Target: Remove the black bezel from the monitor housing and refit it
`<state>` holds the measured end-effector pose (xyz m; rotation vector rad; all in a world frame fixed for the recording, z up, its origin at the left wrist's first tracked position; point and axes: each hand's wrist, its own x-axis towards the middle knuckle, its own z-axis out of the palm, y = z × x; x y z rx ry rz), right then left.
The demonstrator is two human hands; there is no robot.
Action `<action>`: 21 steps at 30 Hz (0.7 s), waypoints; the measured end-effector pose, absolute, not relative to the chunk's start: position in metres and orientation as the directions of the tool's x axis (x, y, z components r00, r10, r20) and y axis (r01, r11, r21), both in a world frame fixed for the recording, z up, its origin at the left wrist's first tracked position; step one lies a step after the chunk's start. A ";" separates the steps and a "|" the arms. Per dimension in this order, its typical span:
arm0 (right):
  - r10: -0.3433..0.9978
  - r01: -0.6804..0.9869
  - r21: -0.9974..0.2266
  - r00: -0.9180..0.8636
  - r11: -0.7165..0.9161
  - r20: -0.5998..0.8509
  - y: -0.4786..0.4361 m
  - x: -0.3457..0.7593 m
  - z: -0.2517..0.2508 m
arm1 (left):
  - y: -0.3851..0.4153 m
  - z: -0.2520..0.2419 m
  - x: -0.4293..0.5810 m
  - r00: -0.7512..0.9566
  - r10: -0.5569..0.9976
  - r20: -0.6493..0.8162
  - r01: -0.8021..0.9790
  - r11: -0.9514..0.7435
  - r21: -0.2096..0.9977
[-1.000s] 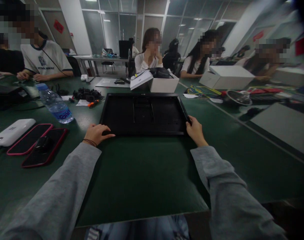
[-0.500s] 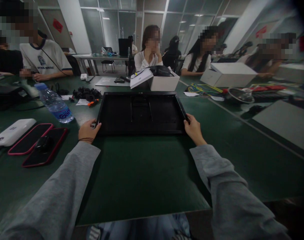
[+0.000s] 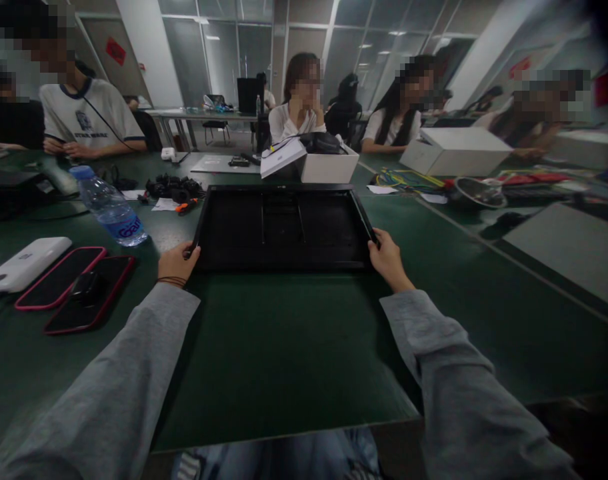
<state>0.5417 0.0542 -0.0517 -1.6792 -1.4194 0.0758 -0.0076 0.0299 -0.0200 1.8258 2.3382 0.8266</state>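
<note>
OK so from where I'm standing, there's a shallow black tray (image 3: 284, 230) flat-ish in the center of the frame, on a dark green bench (image 3: 294, 360). Both grips are clamped on it: left hand (image 3: 178, 262) pinching the left edge near the lower-left corner, right hand (image 3: 385, 257) wrapped round the right edge, thumb on top. Two thin bars run down the middle of its recess, and there's a tiny pale logo (image 3: 281, 187) on the far rim, too small to read.

Stuff you can actually read: the blue label (image 3: 131, 227) on the water bottle (image 3: 111, 210), left of center, starts with something like "Gan", rest curves out of sight. Upper left, someone's white shirt (image 3: 95, 123) says "STAR WARS", in dark letters under a printed figure.

At the left edge there's a white power bank (image 3: 29, 262), with a faint gray mark I can't make out. Next to it sits a pink-rimmed phone (image 3: 59, 277), then a red-rimmed one with a glossy black gadget (image 3: 85, 287) on top. Just past the tray, top center, a white box (image 3: 329, 168) holds something black, its lid (image 3: 284, 159) leaning on the left side, print on it unreadable.
</note>
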 end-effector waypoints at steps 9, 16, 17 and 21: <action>0.816 0.765 -0.641 0.328 0.066 0.476 0.052 0.538 -0.053 | 0.032 -0.017 -0.014 -0.324 0.928 0.184 0.766 0.143 0.627; 0.826 0.773 -0.632 0.327 0.046 0.460 0.051 0.532 -0.050 | 0.039 -0.022 -0.017 -0.364 0.930 0.057 0.476 0.133 0.869; 0.825 0.772 -0.633 0.324 0.052 0.463 0.051 0.531 -0.049 | 0.041 -0.023 -0.018 -0.350 0.936 0.039 0.447 0.130 0.885; 0.818 0.772 -0.631 0.314 0.076 0.482 0.051 0.531 -0.049 | 0.046 -0.029 -0.027 -0.298 0.952 0.075 0.513 0.093 0.853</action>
